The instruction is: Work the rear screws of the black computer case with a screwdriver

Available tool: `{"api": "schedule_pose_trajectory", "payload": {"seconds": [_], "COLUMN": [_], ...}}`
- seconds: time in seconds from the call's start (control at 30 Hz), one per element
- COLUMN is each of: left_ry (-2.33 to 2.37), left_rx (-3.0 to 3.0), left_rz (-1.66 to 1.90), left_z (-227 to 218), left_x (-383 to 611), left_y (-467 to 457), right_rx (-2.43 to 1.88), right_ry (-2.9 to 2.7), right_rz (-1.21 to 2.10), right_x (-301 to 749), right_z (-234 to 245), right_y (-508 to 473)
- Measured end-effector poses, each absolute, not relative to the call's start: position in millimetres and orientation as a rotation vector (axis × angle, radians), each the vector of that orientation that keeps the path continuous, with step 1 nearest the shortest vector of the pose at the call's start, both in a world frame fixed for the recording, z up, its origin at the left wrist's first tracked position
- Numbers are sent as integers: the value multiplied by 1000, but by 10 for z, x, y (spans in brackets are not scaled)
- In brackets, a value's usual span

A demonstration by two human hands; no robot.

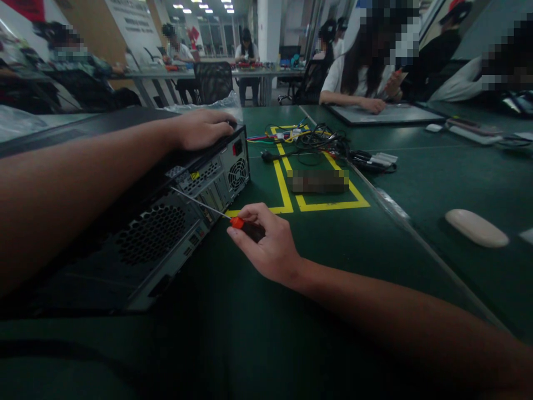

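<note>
Presently, the right hand (272,244) grips the screwdriver (236,222) by its handle, fingers closed. The shaft's long axis slants up and leftward to the vented panel of the computer case (152,233); tip contact cannot be confirmed. The left hand (204,129) lies palm-down atop the case, fingers outstretched.

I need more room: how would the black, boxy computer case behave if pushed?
The case looks stiff, given its flat panels, and probably heavy, given its bulk. Resting broadly on the green tabletop, it would likely slide rather than roll.
</note>
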State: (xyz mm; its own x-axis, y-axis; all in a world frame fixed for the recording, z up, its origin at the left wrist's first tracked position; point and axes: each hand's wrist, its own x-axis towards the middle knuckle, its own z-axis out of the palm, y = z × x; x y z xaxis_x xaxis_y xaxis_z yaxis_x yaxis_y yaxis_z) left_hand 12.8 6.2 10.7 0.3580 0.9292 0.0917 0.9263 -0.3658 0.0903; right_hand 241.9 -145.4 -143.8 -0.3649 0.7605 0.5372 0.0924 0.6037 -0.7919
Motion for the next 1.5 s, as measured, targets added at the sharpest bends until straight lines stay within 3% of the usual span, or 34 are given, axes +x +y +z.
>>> {"api": "schedule_pose_trajectory", "payload": {"seconds": [1.5], "left_ry": [1740], "left_rx": [2533], "left_rz": [215], "left_z": [92], "left_x": [104], "left_y": [100], "right_rx": [-698], "right_ry": [-1829], "right_rz": [791], "right_x": [2417], "right_z": [-1401], "right_y": [-1466]}}
